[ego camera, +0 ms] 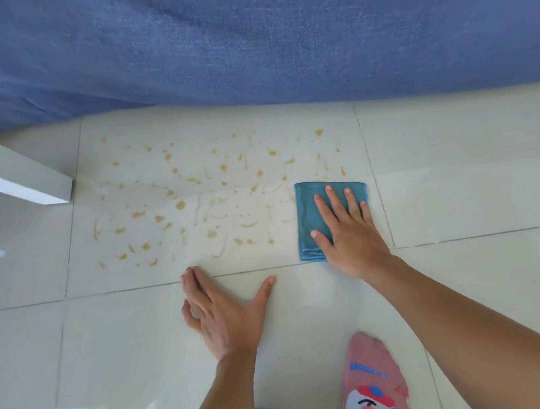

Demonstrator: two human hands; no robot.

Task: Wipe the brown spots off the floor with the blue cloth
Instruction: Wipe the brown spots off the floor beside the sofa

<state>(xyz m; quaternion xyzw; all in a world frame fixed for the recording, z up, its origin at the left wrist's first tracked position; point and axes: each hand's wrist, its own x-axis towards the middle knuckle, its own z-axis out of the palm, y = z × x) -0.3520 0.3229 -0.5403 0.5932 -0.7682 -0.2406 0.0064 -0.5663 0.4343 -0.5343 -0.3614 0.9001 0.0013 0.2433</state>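
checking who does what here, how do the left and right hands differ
The right hand lies flat on the folded blue cloth, fingers spread, at the right edge of the brown spots. The left hand rests on bare floor, nearer the person, fingers together and thumb out, touching no cloth. Both are palm down and open.

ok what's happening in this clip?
A person is crouched over a pale tiled floor, about to wipe it. The right hand presses flat on a folded blue cloth at the right edge of a scatter of brown spots. The left hand is spread flat on the tile as a brace, holding nothing. Most spots are still there, some smeared. A foot in a pink patterned sock is at the bottom.
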